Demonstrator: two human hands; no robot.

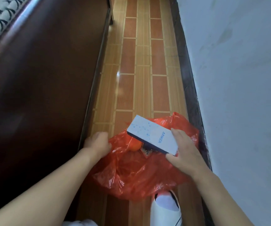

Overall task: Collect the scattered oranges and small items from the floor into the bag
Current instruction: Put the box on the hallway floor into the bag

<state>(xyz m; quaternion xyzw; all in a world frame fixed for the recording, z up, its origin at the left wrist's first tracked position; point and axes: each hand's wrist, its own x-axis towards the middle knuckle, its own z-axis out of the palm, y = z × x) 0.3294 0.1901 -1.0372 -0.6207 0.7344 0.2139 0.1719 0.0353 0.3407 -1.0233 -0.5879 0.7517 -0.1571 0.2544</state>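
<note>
A red plastic bag (136,173) lies open on the tiled floor in front of me. My left hand (97,144) grips the bag's left edge and holds its mouth open. My right hand (185,152) holds a flat white box with blue print (152,135) by its near end, tilted over the bag's mouth. Inside the bag an orange (134,146) shows under the box, next to a small dark item (146,151) that I cannot make out.
The floor (141,70) is a narrow strip of orange and wood-pattern tiles. A dark wooden bed frame (42,79) runs along the left, a white wall (245,79) with a dark skirting along the right. My foot in a white slipper (165,209) stands just below the bag.
</note>
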